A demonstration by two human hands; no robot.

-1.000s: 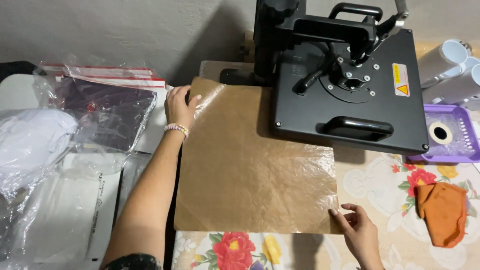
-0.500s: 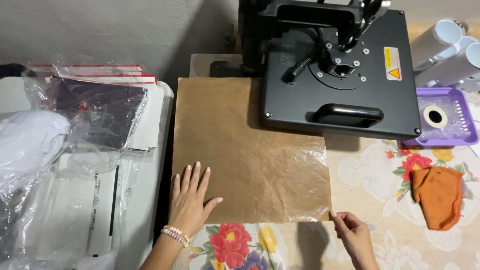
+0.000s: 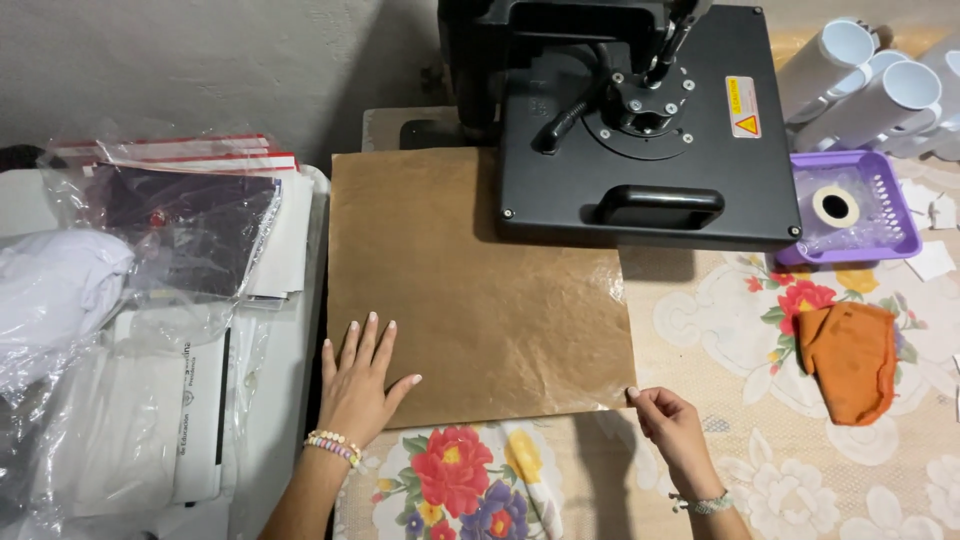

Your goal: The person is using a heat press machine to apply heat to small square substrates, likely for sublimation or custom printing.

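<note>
A large sheet of brown paper (image 3: 480,290) lies flat across the middle of the frame, its upper right part tucked under the black heat press (image 3: 640,120) that fills the upper centre and right. The left hand (image 3: 362,385) rests palm down on the sheet's lower left corner, fingers spread and straight, grip released, a beaded bracelet (image 3: 332,446) at the wrist. The right hand (image 3: 672,428) sits at the sheet's lower right corner, thumb and forefinger pinched on the paper's edge, the other fingers curled loosely; a pale bracelet shows at that wrist too. The press's flat square top plate carries a yellow warning sticker and a black handle bar along its near edge. Below the sheet, in the lower centre of the frame, the table (image 3: 760,340) wears a cream cloth printed with red and yellow flowers. To the right of the press sits a purple plastic tray (image 3: 880,200) with a roll of tape in it, and above that, in the upper right corner, several white tubes (image 3: 880,80) lie side by side. An orange cloth (image 3: 850,360) lies crumpled on the floral cloth at the right, well apart from the right hand. On the left side of the frame, clear plastic bags (image 3: 170,240) holding dark and white garments are heaped over a white surface, just beside the sheet's left edge.
</note>
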